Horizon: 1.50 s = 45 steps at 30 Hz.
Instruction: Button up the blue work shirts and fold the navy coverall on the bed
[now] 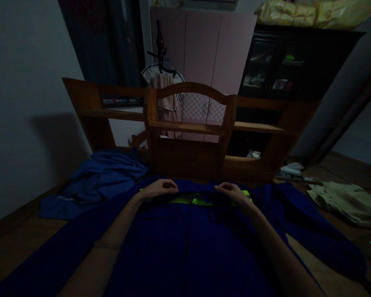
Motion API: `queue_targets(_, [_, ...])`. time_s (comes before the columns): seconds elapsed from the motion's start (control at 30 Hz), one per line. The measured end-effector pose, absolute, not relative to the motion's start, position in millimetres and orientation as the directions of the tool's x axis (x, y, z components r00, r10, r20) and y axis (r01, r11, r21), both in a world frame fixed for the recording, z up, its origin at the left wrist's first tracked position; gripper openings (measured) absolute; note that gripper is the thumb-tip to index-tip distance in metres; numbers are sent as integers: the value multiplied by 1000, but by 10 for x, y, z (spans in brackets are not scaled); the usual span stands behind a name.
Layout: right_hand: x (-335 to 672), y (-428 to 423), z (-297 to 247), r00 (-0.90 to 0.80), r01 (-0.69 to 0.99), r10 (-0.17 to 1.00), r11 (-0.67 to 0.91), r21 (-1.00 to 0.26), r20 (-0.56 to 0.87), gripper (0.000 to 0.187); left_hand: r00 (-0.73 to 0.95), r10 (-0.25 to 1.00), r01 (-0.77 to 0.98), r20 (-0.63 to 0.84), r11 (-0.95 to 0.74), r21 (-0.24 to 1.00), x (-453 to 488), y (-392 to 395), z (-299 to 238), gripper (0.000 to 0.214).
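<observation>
A dark blue work jacket [160, 243] with yellow-green reflective strips lies spread on the wooden surface in front of me, its sleeves out to both sides. Near its far edge, my left hand [160, 189] pinches the cloth between thumb and fingers. To the right, my right hand [233, 193] grips the same edge in a similar pinch. Between the two hands a fold of the jacket is raised, with a reflective strip [193, 201] showing just below it.
A heap of lighter blue clothing [111, 177] lies at the left by the wall. Behind the jacket stands a wooden shelf unit [188, 156]. Folded pale cloth [349, 202] rests at the right. Farther back are a clothes stand [160, 41], pink wardrobe [200, 45] and dark cabinet [318, 62].
</observation>
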State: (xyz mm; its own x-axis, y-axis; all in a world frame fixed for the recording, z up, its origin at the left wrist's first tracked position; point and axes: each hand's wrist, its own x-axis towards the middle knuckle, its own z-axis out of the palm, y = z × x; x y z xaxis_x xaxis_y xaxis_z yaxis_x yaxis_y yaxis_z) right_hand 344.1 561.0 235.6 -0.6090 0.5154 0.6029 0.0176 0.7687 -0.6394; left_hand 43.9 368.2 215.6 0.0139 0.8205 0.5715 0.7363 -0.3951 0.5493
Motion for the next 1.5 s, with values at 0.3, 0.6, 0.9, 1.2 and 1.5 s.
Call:
queue_targets(0.3, [3530,5529,2383,-702,-49,487,694,-718,520,42,-23,768,670,639,-463,580,344,3729,2152,41])
queue_targets(0.6, [3477,5618,2319,-704,-16,527,659,-752,477,47,-376,708,532,598,-363,765,251,3798,2140,47])
queue_targets(0.9, [3675,5600,2394,-801,156,474,755,-637,365,33,-238,824,439,513,-381,814,233,3619,2177,44])
queue_targets(1.2, [3847,5731,2431,-768,182,540,701,-690,345,17,-446,641,541,624,-363,759,183,3733,2165,47])
queue_targets(1.5, [3657,5797,2453,-487,-214,656,551,-807,577,23,-519,395,676,758,-353,647,101,3909,2134,48])
